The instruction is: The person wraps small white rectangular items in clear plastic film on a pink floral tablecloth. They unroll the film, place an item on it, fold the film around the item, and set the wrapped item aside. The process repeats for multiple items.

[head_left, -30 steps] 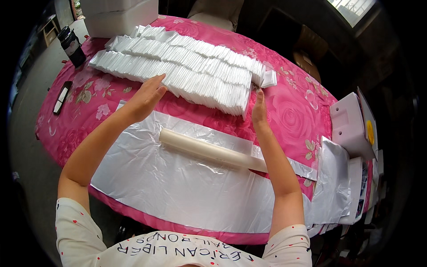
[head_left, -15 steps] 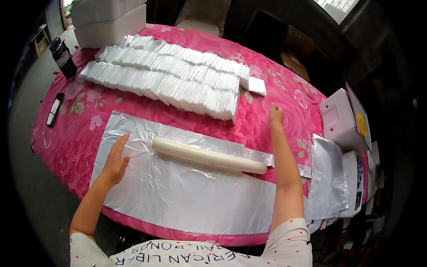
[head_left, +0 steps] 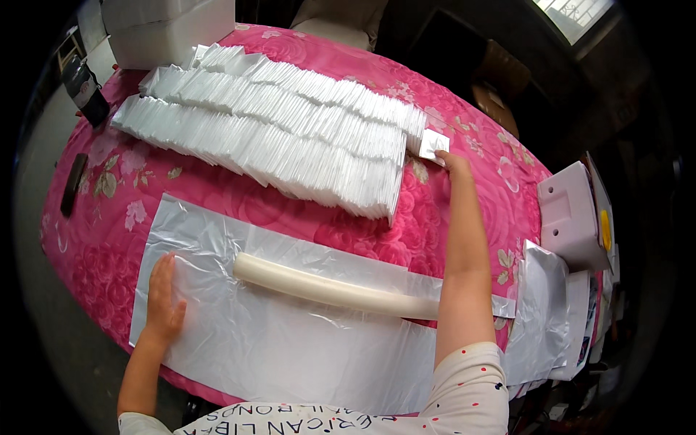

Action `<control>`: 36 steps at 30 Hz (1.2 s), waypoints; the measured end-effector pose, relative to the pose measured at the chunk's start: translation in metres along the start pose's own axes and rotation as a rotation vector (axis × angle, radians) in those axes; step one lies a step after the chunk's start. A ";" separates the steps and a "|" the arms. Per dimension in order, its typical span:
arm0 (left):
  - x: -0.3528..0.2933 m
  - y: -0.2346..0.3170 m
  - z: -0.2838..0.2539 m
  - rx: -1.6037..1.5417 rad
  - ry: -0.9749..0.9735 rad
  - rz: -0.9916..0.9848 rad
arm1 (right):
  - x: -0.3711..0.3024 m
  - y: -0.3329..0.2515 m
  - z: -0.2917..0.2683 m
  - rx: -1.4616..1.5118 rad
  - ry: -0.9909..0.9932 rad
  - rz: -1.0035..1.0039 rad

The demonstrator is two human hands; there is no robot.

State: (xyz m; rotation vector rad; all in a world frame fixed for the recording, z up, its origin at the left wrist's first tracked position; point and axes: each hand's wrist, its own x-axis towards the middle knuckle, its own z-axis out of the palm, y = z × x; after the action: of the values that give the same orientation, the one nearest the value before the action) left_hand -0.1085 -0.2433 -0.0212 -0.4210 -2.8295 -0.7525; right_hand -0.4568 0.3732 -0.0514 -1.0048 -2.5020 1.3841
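My left hand (head_left: 166, 304) lies open on the left part of a large silvery-white plastic sheet (head_left: 304, 355), fingers extended and thumb apart. Across the upper part of that sheet rests a long off-white roll or tube (head_left: 326, 291), its right end hidden behind my right forearm. Stretched far forward, my right hand (head_left: 455, 164) has its fingers closed at the near edge of a small white square packet (head_left: 433, 143). This packet lies flat at the right end of long rows of similar thin white packets (head_left: 290, 138), packed tightly on edge.
A pink floral cloth (head_left: 80, 283) covers the table. White foam boxes stand at the far left (head_left: 170, 32) and right (head_left: 573, 210). A dark bottle (head_left: 85, 90) and a dark slim object (head_left: 74, 185) are on the left. More plastic sheets (head_left: 540, 312) are stacked at the right.
My right hand has reached forward to the small white packet. My left hand has come down onto the sheet, nearer to me. The whole view has shifted slightly.
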 end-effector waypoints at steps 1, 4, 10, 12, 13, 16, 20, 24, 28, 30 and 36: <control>0.000 0.000 0.000 -0.002 0.000 -0.004 | -0.007 -0.007 0.004 0.082 0.021 -0.017; -0.001 0.001 -0.002 0.002 0.002 -0.008 | -0.045 -0.038 0.006 0.182 0.037 -0.032; 0.002 0.002 0.000 -0.008 0.002 0.009 | -0.080 -0.057 0.004 -0.275 0.373 -0.617; 0.003 0.004 -0.001 -0.016 0.002 0.007 | -0.082 -0.052 0.014 -0.165 0.163 -0.597; 0.002 0.004 -0.001 -0.018 0.002 0.005 | -0.086 -0.052 0.017 -0.112 0.108 -0.594; 0.001 0.004 -0.002 -0.025 0.001 0.007 | -0.089 -0.044 0.017 0.131 -0.098 -0.547; 0.004 0.005 0.000 -0.026 0.000 0.015 | -0.074 -0.009 0.016 -0.208 0.136 -0.948; 0.002 0.005 -0.001 -0.003 -0.009 0.000 | -0.087 -0.017 0.016 -0.114 -0.102 -0.872; 0.005 0.006 0.000 -0.005 -0.020 0.006 | -0.077 -0.020 0.015 -0.040 -0.099 -0.705; 0.005 0.006 0.000 -0.001 -0.023 0.006 | -0.081 -0.025 0.013 -0.065 -0.114 -0.676; 0.006 0.011 -0.004 -0.012 -0.014 0.013 | -0.082 -0.024 0.011 -0.104 -0.121 -0.717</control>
State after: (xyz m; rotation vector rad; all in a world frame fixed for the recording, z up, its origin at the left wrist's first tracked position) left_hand -0.1106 -0.2346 -0.0116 -0.4474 -2.8342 -0.7670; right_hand -0.4096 0.3077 -0.0211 0.0123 -2.6255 1.1050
